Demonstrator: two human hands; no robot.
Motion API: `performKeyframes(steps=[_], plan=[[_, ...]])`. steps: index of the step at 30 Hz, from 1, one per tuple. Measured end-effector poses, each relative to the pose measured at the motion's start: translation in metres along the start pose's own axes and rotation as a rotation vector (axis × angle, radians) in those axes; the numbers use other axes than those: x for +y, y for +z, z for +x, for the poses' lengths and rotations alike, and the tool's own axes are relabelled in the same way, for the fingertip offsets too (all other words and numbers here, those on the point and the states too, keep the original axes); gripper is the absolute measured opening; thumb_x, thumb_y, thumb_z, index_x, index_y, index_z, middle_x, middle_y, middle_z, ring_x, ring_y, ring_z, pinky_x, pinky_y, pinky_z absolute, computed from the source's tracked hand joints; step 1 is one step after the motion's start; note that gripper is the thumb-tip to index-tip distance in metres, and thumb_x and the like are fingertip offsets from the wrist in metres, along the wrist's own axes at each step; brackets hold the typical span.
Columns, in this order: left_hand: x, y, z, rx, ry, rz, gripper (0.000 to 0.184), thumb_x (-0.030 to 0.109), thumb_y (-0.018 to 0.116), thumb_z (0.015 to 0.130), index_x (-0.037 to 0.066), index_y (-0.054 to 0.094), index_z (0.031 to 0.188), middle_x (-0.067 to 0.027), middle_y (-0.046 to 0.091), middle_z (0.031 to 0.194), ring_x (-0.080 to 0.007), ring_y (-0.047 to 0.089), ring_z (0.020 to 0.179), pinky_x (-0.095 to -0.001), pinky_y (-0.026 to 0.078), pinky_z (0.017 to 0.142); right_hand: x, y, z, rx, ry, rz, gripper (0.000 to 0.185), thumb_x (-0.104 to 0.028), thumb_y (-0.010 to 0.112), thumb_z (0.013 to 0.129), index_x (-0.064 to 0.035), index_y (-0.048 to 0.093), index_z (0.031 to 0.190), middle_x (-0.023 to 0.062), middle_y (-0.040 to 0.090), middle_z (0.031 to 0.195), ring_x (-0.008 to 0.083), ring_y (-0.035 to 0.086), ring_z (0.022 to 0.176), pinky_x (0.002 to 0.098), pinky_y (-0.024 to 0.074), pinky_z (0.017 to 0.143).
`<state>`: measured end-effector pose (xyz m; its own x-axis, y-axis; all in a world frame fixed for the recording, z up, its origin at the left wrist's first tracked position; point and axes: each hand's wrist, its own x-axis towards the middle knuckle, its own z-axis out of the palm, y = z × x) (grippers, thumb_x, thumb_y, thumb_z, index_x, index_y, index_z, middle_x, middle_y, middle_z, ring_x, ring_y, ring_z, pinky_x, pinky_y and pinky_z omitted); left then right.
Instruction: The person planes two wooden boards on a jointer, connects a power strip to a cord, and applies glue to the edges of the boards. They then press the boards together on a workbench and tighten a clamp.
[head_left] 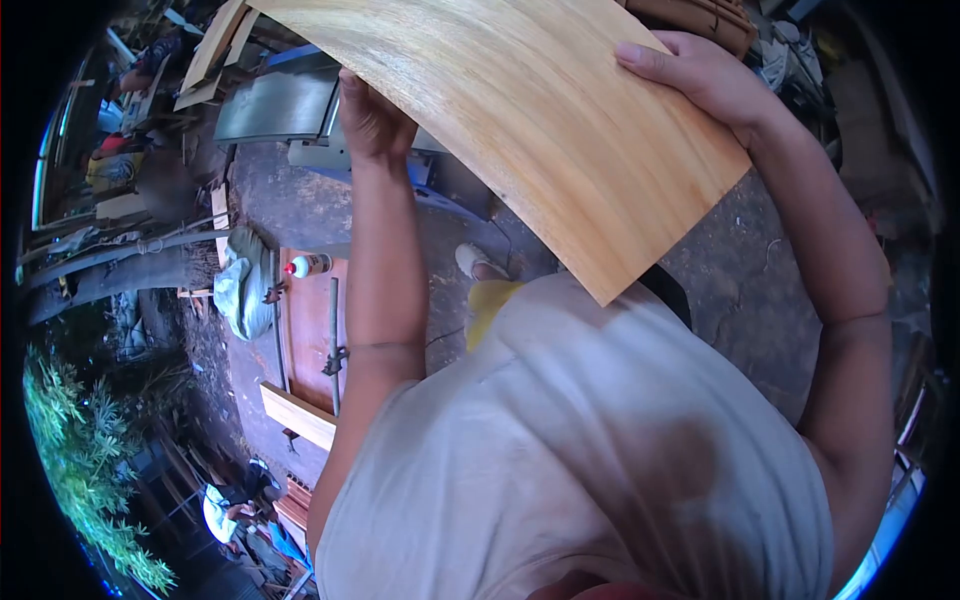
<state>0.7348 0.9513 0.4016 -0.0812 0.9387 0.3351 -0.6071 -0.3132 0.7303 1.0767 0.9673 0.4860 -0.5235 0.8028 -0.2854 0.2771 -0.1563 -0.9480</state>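
A wide, pale wooden board [560, 130] with brown grain slants across the upper middle, held up in front of my body. My right hand [695, 80] grips its right edge, the thumb lying on the top face and the other fingers hidden underneath. At the opposite edge, my left hand [375, 120] holds the board from below, most of its fingers out of sight behind the wood. The board's near corner reaches the front of my light shirt [560, 440]. Its far end runs out of the top of the view.
Behind my left hand stands a machine with a metal table [275, 108]. A reddish panel [308, 340] with bar clamps [334, 360] and a white bottle [307, 265] lies left of my forearm, near a pale sack [243, 285]. Another person [225, 510] is at lower left.
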Motion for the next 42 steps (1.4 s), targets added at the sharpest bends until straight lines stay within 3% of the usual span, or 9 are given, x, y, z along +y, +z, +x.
performKeyframes(steps=[4,6,8,10,15,18,23,34,42], plan=[[-0.004,-0.007,0.003,-0.006,-0.033,0.009,0.079,0.052,0.074,0.081,0.004,0.048,0.137,-0.0116,0.058,0.131,-0.0289,0.056,0.121,-0.0448,0.047,0.102,-0.008,0.001,0.001,-0.04,0.034,0.016,0.059,-0.047,0.069,0.088,0.0009,0.059,0.12,0.0075,0.067,0.106,0.0084,0.065,0.09,0.0252,0.0525,0.078],[-0.005,-0.009,0.006,0.003,-0.046,-0.004,0.079,0.052,0.074,0.08,0.004,0.048,0.137,-0.012,0.058,0.131,-0.0294,0.056,0.122,-0.0452,0.047,0.102,-0.026,0.002,0.0,0.038,0.19,-0.043,0.063,-0.033,0.072,0.086,-0.0014,0.05,0.136,0.0156,0.065,0.112,0.0262,0.065,0.103,0.039,0.0503,0.093],[-0.006,-0.011,0.007,-0.004,-0.064,-0.039,0.078,0.053,0.073,0.081,0.004,0.048,0.137,-0.0122,0.058,0.131,-0.0292,0.056,0.122,-0.0465,0.048,0.101,-0.022,0.005,-0.001,0.052,0.187,-0.013,0.051,-0.031,0.074,0.087,0.0036,0.06,0.121,0.009,0.067,0.105,0.0192,0.066,0.093,0.0358,0.0539,0.087],[-0.01,-0.019,0.003,-0.029,-0.104,-0.062,0.078,0.053,0.073,0.081,0.004,0.048,0.137,-0.012,0.058,0.132,-0.029,0.056,0.122,-0.047,0.048,0.101,0.0,0.008,0.002,0.004,0.061,-0.034,0.059,-0.048,0.069,0.088,0.0002,0.059,0.12,0.0073,0.067,0.105,0.0089,0.065,0.09,0.0254,0.0526,0.077],[-0.006,-0.013,-0.003,-0.062,-0.046,-0.06,0.081,0.043,0.073,0.085,0.005,0.035,0.145,-0.0114,0.049,0.14,-0.0251,0.048,0.13,-0.0425,0.039,0.109,0.02,0.011,0.001,0.025,-0.112,-0.042,0.063,-0.046,0.075,0.082,0.0004,0.062,0.122,0.0067,0.067,0.109,0.0116,0.061,0.099,0.03,0.0475,0.09],[0.013,0.01,-0.005,0.029,-0.032,0.067,0.089,0.039,0.08,0.076,0.002,0.036,0.144,-0.0106,0.05,0.14,-0.0246,0.049,0.129,-0.0401,0.04,0.108,0.034,0.022,-0.006,0.055,-0.174,-0.009,0.065,-0.039,0.076,0.079,0.0,0.057,0.127,0.0059,0.064,0.114,0.0131,0.059,0.103,0.0301,0.0452,0.093],[0.032,0.0,-0.012,-0.101,-0.028,-0.015,0.091,0.029,0.085,0.068,-0.001,0.04,0.141,-0.0094,0.055,0.134,-0.0222,0.054,0.124,-0.0371,0.042,0.104,0.054,0.041,-0.007,0.055,-0.26,0.019,0.076,-0.048,0.079,0.075,0.0011,0.054,0.127,0.0075,0.062,0.116,0.0152,0.058,0.107,0.0322,0.0448,0.095],[0.067,0.003,-0.029,-0.133,-0.037,0.099,0.091,0.031,0.087,0.066,-0.002,0.043,0.139,-0.0092,0.056,0.134,-0.0205,0.055,0.123,-0.0364,0.044,0.103,0.069,0.064,0.0,0.084,-0.329,0.083,0.087,-0.053,0.082,0.07,0.0008,0.049,0.13,0.0092,0.061,0.118,0.0185,0.058,0.11,0.0335,0.0453,0.096],[0.063,-0.003,-0.074,0.247,-0.033,0.051,0.084,0.024,0.08,0.075,0.005,0.035,0.143,-0.0117,0.056,0.128,-0.0257,0.056,0.118,-0.0403,0.048,0.097,0.108,0.104,0.038,0.033,-0.311,0.02,0.073,-0.037,0.083,0.075,0.0012,0.051,0.128,0.0104,0.062,0.118,0.0194,0.06,0.109,0.0338,0.0463,0.095]])
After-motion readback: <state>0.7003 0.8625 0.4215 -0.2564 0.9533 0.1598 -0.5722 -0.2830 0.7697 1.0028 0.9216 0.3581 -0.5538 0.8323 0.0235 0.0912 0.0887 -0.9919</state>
